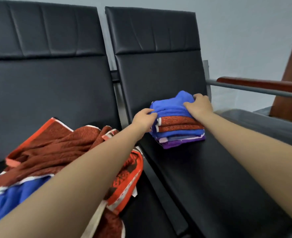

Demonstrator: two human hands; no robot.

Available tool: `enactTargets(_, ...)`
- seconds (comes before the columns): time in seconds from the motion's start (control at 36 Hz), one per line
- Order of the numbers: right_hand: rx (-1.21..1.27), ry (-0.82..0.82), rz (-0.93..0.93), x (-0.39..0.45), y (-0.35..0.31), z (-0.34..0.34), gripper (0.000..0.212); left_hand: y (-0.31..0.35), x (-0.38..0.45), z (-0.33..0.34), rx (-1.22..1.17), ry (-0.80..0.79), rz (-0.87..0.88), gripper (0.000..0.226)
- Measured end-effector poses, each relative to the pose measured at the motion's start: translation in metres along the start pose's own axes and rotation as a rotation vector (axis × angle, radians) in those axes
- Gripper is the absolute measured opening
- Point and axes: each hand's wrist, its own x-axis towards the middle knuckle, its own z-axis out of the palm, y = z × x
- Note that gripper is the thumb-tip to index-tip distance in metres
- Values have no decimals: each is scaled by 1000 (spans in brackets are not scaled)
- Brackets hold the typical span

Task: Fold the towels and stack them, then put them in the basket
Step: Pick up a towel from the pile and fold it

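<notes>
Both bare arms extended forward. Left hand [144,120]: fingers curled, pinching the left edge of the towel stack [177,124]. Right hand [199,104]: fingers curled, gripping the stack's top right.

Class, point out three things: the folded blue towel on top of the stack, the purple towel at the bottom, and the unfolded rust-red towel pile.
Folded blue towel [171,104], head view, top face.
Purple towel [181,143], head view, front edge.
Unfolded rust-red towel pile [56,145], head view, crumpled middle.
</notes>
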Motion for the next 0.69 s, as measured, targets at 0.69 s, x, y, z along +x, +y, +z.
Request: enactTargets(0.69, 112, -700, -470, -337, -171, 19, 37, -72, -255, -256, 261, 249, -53, 16)
